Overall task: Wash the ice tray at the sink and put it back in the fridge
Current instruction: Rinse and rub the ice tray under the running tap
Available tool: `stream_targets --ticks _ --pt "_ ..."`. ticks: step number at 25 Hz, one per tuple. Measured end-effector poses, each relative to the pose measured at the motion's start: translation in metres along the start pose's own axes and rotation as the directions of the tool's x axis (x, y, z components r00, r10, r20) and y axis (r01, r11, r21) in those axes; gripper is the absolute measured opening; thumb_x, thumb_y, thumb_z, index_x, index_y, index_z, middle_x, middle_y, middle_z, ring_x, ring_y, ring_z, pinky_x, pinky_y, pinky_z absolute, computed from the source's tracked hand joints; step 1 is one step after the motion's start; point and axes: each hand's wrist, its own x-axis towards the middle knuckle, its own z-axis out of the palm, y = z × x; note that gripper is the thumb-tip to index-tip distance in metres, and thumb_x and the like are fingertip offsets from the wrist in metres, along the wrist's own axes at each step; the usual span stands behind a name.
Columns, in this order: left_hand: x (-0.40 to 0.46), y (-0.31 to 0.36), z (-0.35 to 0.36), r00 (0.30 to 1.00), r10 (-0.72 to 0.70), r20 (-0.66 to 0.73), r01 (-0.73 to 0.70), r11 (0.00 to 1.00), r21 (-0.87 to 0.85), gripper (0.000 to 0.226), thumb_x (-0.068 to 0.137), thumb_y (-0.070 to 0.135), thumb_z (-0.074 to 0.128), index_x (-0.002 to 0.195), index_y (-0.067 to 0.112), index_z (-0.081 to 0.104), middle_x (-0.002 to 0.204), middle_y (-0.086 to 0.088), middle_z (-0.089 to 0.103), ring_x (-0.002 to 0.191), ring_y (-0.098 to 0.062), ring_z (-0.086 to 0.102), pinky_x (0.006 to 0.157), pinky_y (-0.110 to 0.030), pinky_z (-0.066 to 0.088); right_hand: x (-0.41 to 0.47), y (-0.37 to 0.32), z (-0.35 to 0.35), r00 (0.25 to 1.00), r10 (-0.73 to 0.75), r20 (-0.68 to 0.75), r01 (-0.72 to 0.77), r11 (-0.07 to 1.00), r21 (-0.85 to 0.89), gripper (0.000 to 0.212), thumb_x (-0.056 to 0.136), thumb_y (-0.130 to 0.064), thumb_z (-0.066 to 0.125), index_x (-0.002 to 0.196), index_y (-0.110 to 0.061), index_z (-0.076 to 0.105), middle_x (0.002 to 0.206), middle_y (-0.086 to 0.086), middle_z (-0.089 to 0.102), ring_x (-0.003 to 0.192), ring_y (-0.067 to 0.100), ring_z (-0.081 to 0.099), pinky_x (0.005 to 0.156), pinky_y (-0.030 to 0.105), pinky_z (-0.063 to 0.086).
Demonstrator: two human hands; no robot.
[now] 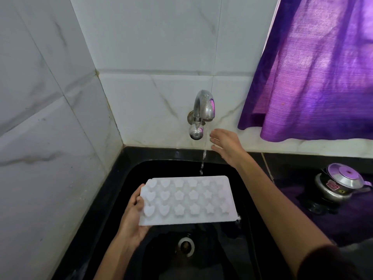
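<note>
Your left hand (133,217) grips the white ice tray (187,200) by its left end, thumb on top, holding it roughly level over the black sink (113,199). Your right hand (227,146) holds nothing, fingers straight, just beside the tap (201,112). 1 thin stream of water (203,156) falls near the tray's far edge.

Left hand (132,217) grips the white ice tray (187,200) over the black sink (113,199); right hand (227,145) reaches, fingers straight, beside the running tap (201,110).
</note>
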Motion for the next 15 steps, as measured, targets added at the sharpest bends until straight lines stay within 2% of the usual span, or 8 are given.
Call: stream_targets --ticks 2,4,5,7,9,10,15 --pt "-0.003 0.0 -0.007 1.0 -0.005 -0.012 0.005 1.0 -0.005 0.037 0.102 0.017 0.029 0.135 0.023 0.044 0.128 -0.006 0.056 0.105 -0.026 0.059 0.07 -0.04 0.053 0.015 -0.011 0.021 0.982 0.159 0.102 -0.163 0.986 0.039 0.031 0.093 -0.024 0.057 0.117 -0.005 0.054 0.108 0.012 0.054 0.104 0.026 0.053 0.092 0.037 0.046" --pt "-0.004 0.0 -0.01 1.0 -0.009 -0.023 0.008 1.0 -0.007 0.037 0.102 0.016 0.029 0.135 0.023 0.045 0.123 -0.004 0.058 0.102 -0.025 0.06 0.069 -0.039 0.052 0.027 -0.017 0.041 0.959 0.227 0.167 -0.24 0.969 0.062 0.02 0.092 -0.027 0.06 0.102 -0.01 0.056 0.096 0.01 0.05 0.096 0.027 0.053 0.089 0.039 0.049" --pt "-0.004 -0.001 -0.012 0.999 -0.012 -0.031 0.012 1.0 -0.001 0.036 0.102 0.016 0.029 0.133 0.023 0.045 0.118 -0.002 0.06 0.101 -0.024 0.06 0.067 -0.039 0.052 0.032 -0.017 0.05 0.962 0.231 0.148 -0.241 0.969 0.049 0.015 0.09 -0.025 0.062 0.093 -0.012 0.057 0.087 0.008 0.049 0.088 0.025 0.054 0.083 0.037 0.053" --pt "-0.002 -0.002 -0.014 0.999 -0.02 -0.041 0.021 1.0 0.013 0.036 0.102 0.017 0.029 0.132 0.025 0.046 0.112 0.002 0.061 0.099 -0.023 0.061 0.062 -0.035 0.054 0.042 -0.013 0.06 0.972 0.22 0.083 -0.22 0.975 -0.016 0.015 0.087 -0.02 0.066 0.087 -0.011 0.054 0.063 0.006 0.048 0.065 0.018 0.053 0.062 0.029 0.057" --pt "0.002 -0.003 -0.015 0.998 -0.03 -0.054 0.03 1.0 0.004 0.035 0.102 0.017 0.03 0.131 0.026 0.047 0.111 0.002 0.061 0.099 -0.023 0.061 0.056 -0.032 0.057 0.05 -0.008 0.062 0.977 0.206 0.053 -0.205 0.978 -0.033 0.014 0.081 -0.013 0.066 0.084 -0.009 0.053 0.044 0.003 0.046 0.051 0.015 0.049 0.046 0.023 0.05" --pt "0.003 -0.004 -0.015 0.998 -0.034 -0.058 0.034 0.999 -0.005 0.035 0.101 0.016 0.03 0.13 0.025 0.047 0.111 0.002 0.061 0.099 -0.023 0.061 0.054 -0.032 0.057 0.052 -0.005 0.061 0.978 0.2 0.053 -0.199 0.98 -0.025 0.013 0.079 -0.011 0.065 0.081 -0.008 0.053 0.043 0.003 0.046 0.048 0.014 0.047 0.045 0.021 0.047" --pt "0.007 -0.007 -0.014 0.998 -0.044 -0.054 0.044 0.999 -0.008 0.034 0.101 0.017 0.031 0.127 0.027 0.05 0.115 0.0 0.061 0.102 -0.025 0.061 0.053 -0.031 0.057 0.055 -0.001 0.058 0.977 0.192 0.091 -0.193 0.981 0.004 0.012 0.076 -0.01 0.063 0.081 -0.007 0.053 0.062 0.008 0.046 0.048 0.014 0.048 0.043 0.02 0.044"
